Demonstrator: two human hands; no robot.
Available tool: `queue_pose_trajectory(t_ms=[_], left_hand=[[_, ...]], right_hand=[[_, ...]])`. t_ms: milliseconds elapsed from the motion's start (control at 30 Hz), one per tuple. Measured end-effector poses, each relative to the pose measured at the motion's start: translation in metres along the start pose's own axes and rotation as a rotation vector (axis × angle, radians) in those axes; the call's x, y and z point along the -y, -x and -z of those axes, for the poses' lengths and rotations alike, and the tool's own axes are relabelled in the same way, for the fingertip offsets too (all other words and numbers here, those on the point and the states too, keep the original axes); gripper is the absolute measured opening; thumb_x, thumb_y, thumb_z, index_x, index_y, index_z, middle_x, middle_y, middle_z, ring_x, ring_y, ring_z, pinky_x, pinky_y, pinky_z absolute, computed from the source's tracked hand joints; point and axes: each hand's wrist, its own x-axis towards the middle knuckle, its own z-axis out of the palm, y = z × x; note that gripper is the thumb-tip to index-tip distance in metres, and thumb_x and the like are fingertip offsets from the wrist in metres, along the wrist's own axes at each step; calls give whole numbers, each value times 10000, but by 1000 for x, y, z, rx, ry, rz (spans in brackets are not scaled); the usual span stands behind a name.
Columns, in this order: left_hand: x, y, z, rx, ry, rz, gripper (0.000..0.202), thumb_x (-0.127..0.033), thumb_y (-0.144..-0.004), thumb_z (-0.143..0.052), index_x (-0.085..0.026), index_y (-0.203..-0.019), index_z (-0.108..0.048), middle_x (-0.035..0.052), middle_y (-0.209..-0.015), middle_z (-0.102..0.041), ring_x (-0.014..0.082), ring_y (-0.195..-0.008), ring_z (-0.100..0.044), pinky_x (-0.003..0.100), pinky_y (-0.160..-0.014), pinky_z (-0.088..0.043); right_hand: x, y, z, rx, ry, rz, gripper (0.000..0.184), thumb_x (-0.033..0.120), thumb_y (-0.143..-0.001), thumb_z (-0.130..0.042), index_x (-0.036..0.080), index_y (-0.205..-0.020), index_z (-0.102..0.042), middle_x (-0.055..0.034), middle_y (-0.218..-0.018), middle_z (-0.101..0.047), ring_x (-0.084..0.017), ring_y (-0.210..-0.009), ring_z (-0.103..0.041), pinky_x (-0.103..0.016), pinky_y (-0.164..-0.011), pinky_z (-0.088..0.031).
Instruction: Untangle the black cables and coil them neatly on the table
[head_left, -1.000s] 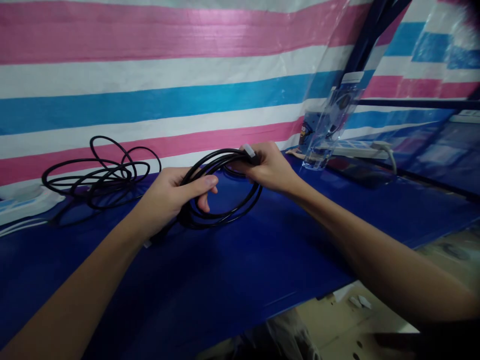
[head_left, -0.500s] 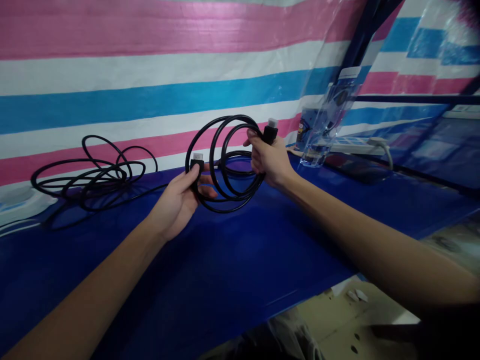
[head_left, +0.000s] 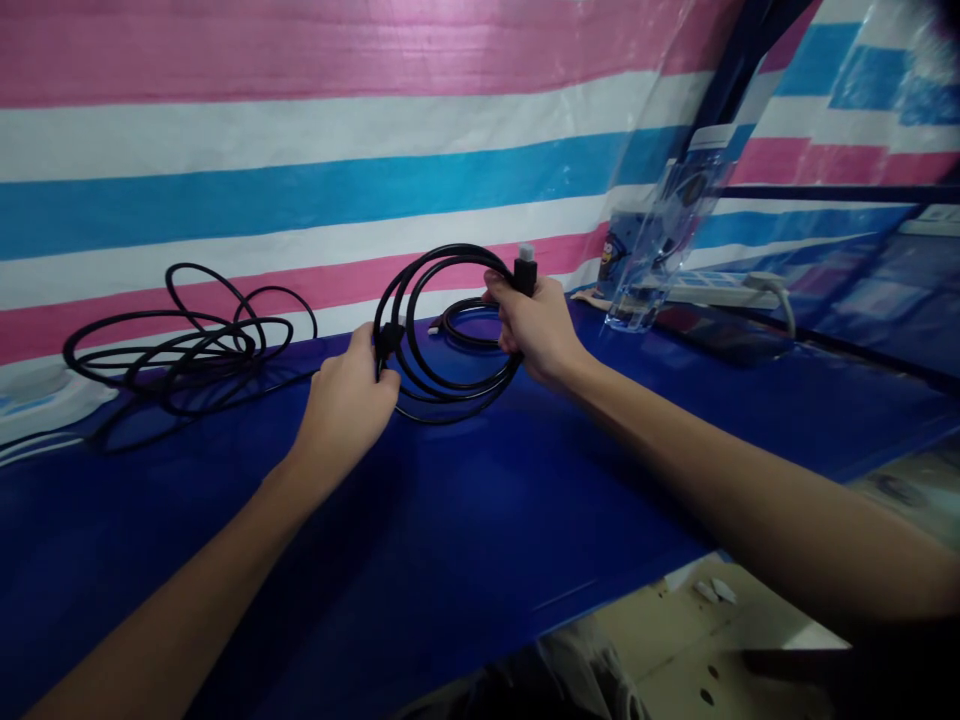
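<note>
A coiled black cable [head_left: 427,330] is held upright between both hands above the blue tabletop [head_left: 480,520]. My left hand [head_left: 346,400] is closed on the coil's left side, near one black plug. My right hand [head_left: 529,325] grips the coil's right side, and the other plug with a silver tip [head_left: 525,268] sticks up above its fingers. A small loop of cable [head_left: 461,322] lies on the table behind the coil.
A loose tangle of black cable [head_left: 187,340] lies at the back left. A clear plastic package [head_left: 660,240] leans against the striped tarp wall [head_left: 300,190] at the right. A white power strip [head_left: 720,290] sits behind the package. The table's front edge runs along the lower right.
The coil was lifted off the table and turned upright. My left hand has turned palm down and closed over the coil's left side. The right hand dropped slightly.
</note>
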Motion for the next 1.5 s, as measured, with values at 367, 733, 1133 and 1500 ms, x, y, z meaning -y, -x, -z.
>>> queue_pose_trajectory(t_ms=[367,733,1133,1500], left_hand=[[-12,-3,12,-121,1353,271,301,-48,-760,-448,-197,-1014,-509,64,-900,-674,189,-780,-678,290,-641,-559],[-23,7,30,364,1194,159,333,-440,-883,-435,-240,-1134,-523,10,-630,-653,172,-542,-649,228,-464,-480],[3,-7,27,486,1197,116,349,-514,-875,-411,-214,-991,-547,-3,-604,-624,115,-416,-549,231,-461,-420],[-3,-2,22,476,1021,19,523,-636,-819,-423,-175,-1032,-549,-7,-495,-585,108,-355,-502,234,-451,-422]], right_hand=[[14,12,-1,230,-343,-267,216,304,-891,-465,181,-713,-451,109,-434,-201,-40,-329,-199,-199,-364,-293],[-7,16,-11,-9,586,445,95,256,-839,-460,181,-836,-519,-35,-629,-548,-156,-560,-506,-276,-541,-357],[-11,-10,11,343,598,596,303,386,-846,-529,159,-1038,-589,-37,-744,-600,-153,-634,-509,-272,-623,-368],[-13,-8,11,212,954,827,545,154,-745,-526,173,-1288,-480,-102,-1102,-640,-266,-882,-618,-340,-690,-445]])
